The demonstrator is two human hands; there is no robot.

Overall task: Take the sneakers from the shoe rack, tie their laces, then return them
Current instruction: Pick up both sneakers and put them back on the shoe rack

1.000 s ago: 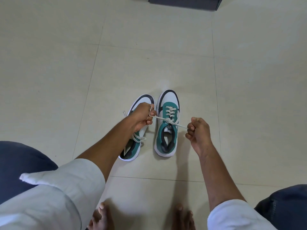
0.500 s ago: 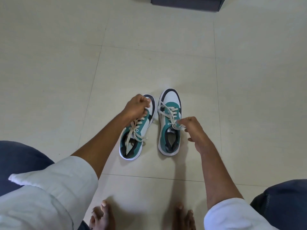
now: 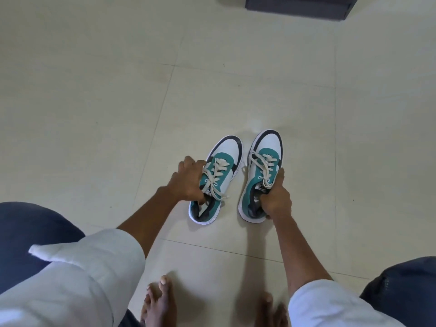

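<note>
Two teal, white and black sneakers stand side by side on the pale tiled floor (image 3: 94,102), toes pointing away from the person. The left hand (image 3: 188,182) grasps the left sneaker (image 3: 217,178) at its collar, fingers along its outer side and thumb inside the opening; its cream laces (image 3: 215,178) lie tied across the tongue. The right hand (image 3: 276,197) grasps the right sneaker (image 3: 262,171) at the collar likewise, beside its tied laces (image 3: 265,167). White sleeves (image 3: 89,267), blue-trousered knees and bare feet (image 3: 160,300) frame the near edge; a dark object (image 3: 297,5) lies at the far edge.
</note>
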